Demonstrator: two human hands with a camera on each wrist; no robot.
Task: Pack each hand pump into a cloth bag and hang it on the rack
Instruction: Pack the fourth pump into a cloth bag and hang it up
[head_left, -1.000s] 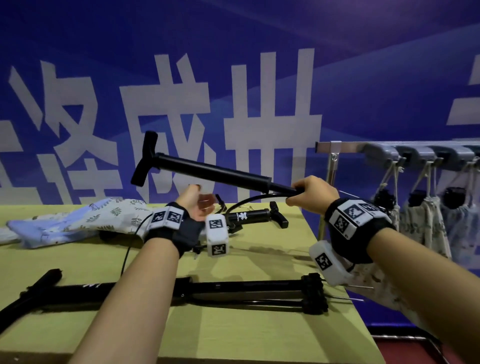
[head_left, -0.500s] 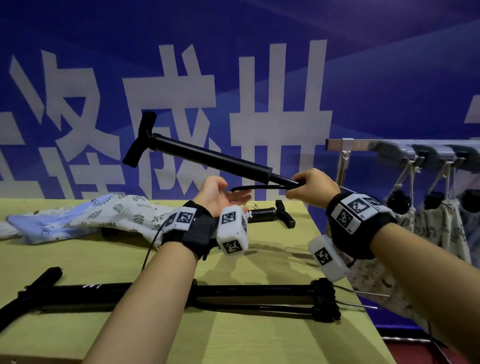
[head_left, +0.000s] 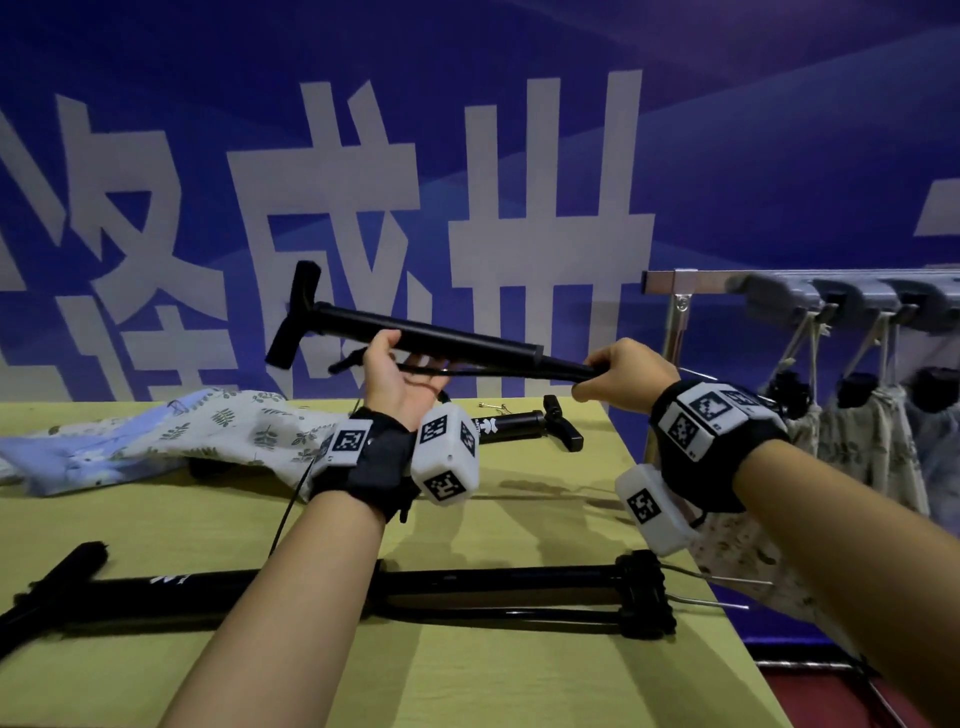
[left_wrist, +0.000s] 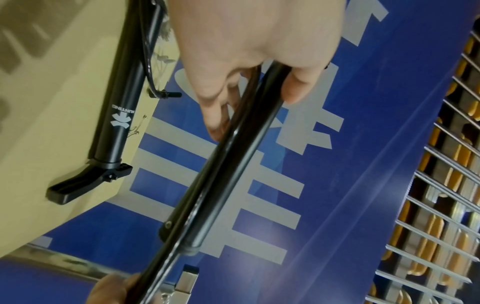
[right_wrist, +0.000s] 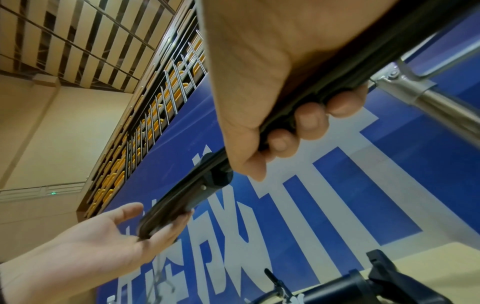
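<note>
A black hand pump (head_left: 431, 340) is held level above the table, its T-handle up at the left. My right hand (head_left: 597, 371) grips its thin right end, with the hose running beneath. My left hand (head_left: 402, 358) is palm-up under the barrel, thumb in front and fingers behind. The left wrist view shows the barrel (left_wrist: 233, 164) lying between thumb and fingers. In the right wrist view, the fingers (right_wrist: 311, 119) wrap the shaft. Leaf-print cloth bags (head_left: 208, 431) lie at the table's back left.
A second small pump (head_left: 519, 423) lies near the far right corner of the yellow table (head_left: 519, 675). A long floor pump (head_left: 441, 590) lies across the front. The metal rack (head_left: 691, 283) at right carries several filled bags (head_left: 872, 431). Another floral bag (head_left: 737, 561) hangs below my right forearm.
My left hand has risen from just above the table to the pump's barrel and closed around it. The right hand has kept its grip on the pump's end.
</note>
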